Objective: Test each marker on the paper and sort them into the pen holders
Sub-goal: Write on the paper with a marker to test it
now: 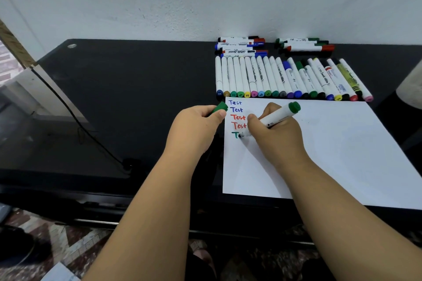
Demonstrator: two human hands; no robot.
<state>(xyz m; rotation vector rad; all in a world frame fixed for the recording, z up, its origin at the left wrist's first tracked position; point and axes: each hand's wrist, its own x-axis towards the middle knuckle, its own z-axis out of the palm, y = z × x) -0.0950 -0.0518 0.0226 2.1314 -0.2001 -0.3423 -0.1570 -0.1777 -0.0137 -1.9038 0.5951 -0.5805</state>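
Note:
My right hand (pixel 275 137) grips a white marker with a green end (pixel 279 114), its tip touching the white paper (pixel 331 143) beside a green "T". Above that letter stand two blue and two red "Test" words. My left hand (pixel 194 128) pinches the marker's green cap (pixel 220 107) just left of the paper's top corner. A row of several white markers (pixel 285 80) with coloured ends lies along the paper's far edge. Two small piles of whiteboard markers, a left pile (pixel 241 47) and a right pile (pixel 304 45), lie by the wall. No pen holder is clearly in view.
The black desk (pixel 137 89) runs up to a white wall. A black cable (pixel 75 118) crosses its left side to a plug. A pale rounded object (pixel 411 89) sits at the right edge. Patterned floor tiles show below the desk's front edge.

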